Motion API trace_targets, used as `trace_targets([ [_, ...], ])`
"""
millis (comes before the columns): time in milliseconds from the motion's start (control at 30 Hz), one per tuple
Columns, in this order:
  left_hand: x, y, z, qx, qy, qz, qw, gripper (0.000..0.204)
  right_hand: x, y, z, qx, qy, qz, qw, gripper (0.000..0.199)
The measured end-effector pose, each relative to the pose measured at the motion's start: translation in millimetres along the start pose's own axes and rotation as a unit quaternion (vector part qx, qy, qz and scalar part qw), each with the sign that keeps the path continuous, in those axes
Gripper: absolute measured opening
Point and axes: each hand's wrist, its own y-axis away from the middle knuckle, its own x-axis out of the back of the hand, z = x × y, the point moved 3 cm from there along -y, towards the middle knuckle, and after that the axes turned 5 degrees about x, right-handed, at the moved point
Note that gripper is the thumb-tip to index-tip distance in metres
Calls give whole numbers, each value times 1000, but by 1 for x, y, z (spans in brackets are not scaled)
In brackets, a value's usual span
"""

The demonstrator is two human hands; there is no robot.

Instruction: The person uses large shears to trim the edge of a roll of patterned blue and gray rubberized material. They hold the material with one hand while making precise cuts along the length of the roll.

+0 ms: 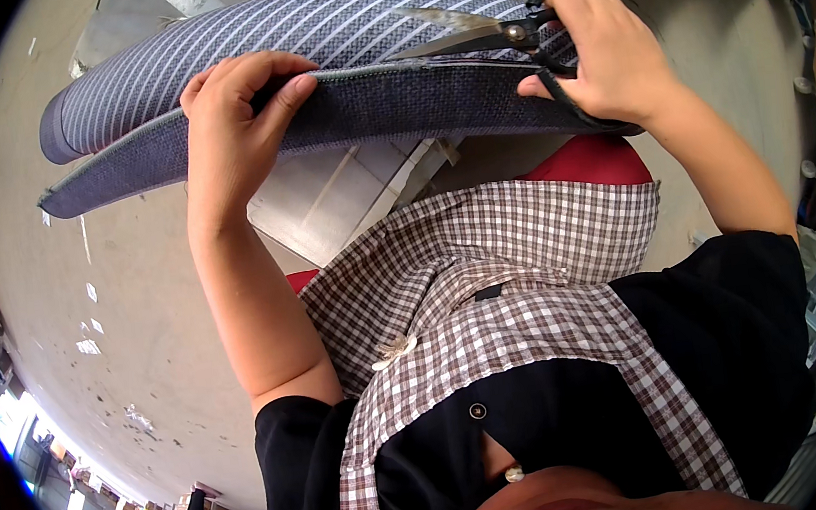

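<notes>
1. Long dark blue-grey woven fabric band (392, 111): it stretches across the upper part of my view, and I have the left hand (241, 113) closed in a pinch on its upper edge, fingers curled over the top, thumb lying along it.

2. My right hand (607, 56) is wrapped around the handles of black-handled steel scissors (514, 33), spread enough that the blades stand parted. How deep the fingers sit in the loops, I cannot tell from here.

3. The lower blade (450, 48) lies near the pale finished edge (362, 71) of the band; the upper blade (452, 19) shows against the blue-grey curved fabric with white stripes (302, 30) just behind. I cannot tell whether those two are one piece, nor what, if anything, sits between the blades.

4. I judge the step in hand to be trimming along that edge. I would draw it taut with the left hand, mind the blade tips pointing its way, make short snips close to the seam, and hold the striped cloth out of the gap.

5. Farther out I see a grey flat-topped desk (306, 201) below the band, a brown-and-white checked cloth apron (528, 332), and small white scraps (88, 347) on the beige floor (37, 267).
</notes>
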Motion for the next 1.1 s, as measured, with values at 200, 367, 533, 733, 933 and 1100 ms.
trace_targets([
  [200, -4, -1, -3, 15, -7, -3, 1000, 19, 1, 7, -3, 37, 19, -4, 999, 75],
  [367, -4, -1, -3, 10, 9, 1, 1000, 20, -4, -4, -14, 56, 49, 20, 997, 72],
  [533, -4, -1, -4, 1, 28, 0, 1000, 19, -8, -13, -20, 60, 45, 15, 997, 71],
  [733, -5, -2, -8, -12, 49, 6, 999, 18, -15, -23, -27, 67, 48, 23, 996, 72],
  [933, -6, -2, -9, -12, 77, 8, 997, 16, -18, -26, -25, 53, 63, -1, 997, 73],
  [1100, -7, -2, -14, 8, 107, 4, 994, 17, -24, -24, -21, 66, 59, 8, 996, 76],
])
